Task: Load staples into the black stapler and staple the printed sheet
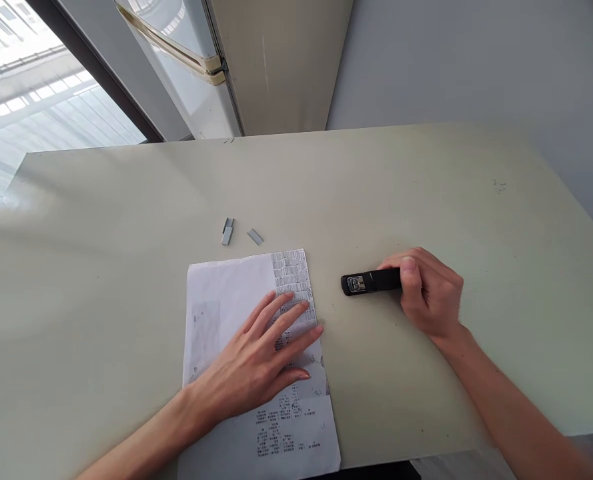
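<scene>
My left hand (259,360) lies flat on a printed sheet of paper (231,283), its fingers spread toward the right edge. The sheet rests near the table's front edge, and the hand covers part of its print. To the right of the paper, my right hand (429,290) is wrapped around a black stapler (371,282), whose front end points left, apart from the sheet. Beyond the paper's top edge lie strips of staples: a small grey group (227,231) and a single strip (255,237) beside it.
A pale table (376,187) carries everything. Behind it stand a refrigerator (281,67) and a grey wall (466,60). A bright window (36,107) is at the far left.
</scene>
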Demonstrator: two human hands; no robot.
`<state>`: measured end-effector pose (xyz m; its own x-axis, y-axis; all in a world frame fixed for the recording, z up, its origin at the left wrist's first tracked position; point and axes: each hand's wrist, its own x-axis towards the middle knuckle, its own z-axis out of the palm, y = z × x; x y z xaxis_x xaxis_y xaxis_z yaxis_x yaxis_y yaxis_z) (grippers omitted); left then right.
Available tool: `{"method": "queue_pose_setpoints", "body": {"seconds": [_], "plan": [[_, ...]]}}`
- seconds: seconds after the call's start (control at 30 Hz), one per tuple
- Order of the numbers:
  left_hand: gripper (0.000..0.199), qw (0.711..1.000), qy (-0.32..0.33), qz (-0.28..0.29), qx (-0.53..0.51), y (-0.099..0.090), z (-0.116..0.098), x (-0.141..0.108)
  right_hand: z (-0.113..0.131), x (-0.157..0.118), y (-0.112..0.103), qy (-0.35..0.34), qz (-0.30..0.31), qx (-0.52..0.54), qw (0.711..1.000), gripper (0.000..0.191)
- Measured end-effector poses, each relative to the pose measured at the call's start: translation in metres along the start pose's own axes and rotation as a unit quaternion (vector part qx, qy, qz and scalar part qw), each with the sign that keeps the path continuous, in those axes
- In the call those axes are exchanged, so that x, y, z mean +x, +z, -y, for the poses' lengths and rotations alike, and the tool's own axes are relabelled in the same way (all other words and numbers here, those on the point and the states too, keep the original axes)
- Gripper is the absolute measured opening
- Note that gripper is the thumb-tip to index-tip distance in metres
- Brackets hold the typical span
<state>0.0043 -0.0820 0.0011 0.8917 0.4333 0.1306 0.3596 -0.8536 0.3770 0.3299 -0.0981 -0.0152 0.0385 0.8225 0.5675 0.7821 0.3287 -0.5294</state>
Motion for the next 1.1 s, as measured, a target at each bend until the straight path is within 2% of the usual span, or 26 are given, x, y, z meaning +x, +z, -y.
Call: {"method": "queue_pose_setpoints", "body": {"seconds": [0.17,0.43,0.67,0.77,0.87,1.0,1.1], "plan": [[0.058,1.0,-0.008,0.005,-0.003,0.002,0.0,-0.002,0.004,-0.006,-0.004,0.05,0.006,0.034,0.998,0.041],[0.062,0.999,-0.019,-0.006,-0.027,0.002,0.001,-0.003,0.007,-0.013,-0.005,0.061,0.008,0.067,0.996,0.04],[0.049,0.997,-0.035,-0.072,-0.02,-0.01,0.001,-0.004,0.008,-0.014,-0.005,0.068,0.002,0.06,0.996,0.041],[0.045,0.987,-0.079,-0.138,0.016,-0.015,0.014,-0.006,0.009,-0.012,-0.005,0.083,-0.001,0.054,0.995,0.044],[0.034,0.965,-0.161,-0.198,0.067,-0.019,0.036,-0.009,0.01,-0.01,-0.006,0.1,-0.001,0.044,0.994,0.047],[0.03,0.927,-0.283,-0.21,0.125,-0.026,0.064,-0.015,0.011,-0.008,-0.006,0.109,0.002,0.037,0.993,0.049],[0.032,0.906,-0.334,-0.215,0.143,-0.031,0.075,-0.019,0.01,-0.008,-0.007,0.109,0.002,0.032,0.994,0.049]]}}
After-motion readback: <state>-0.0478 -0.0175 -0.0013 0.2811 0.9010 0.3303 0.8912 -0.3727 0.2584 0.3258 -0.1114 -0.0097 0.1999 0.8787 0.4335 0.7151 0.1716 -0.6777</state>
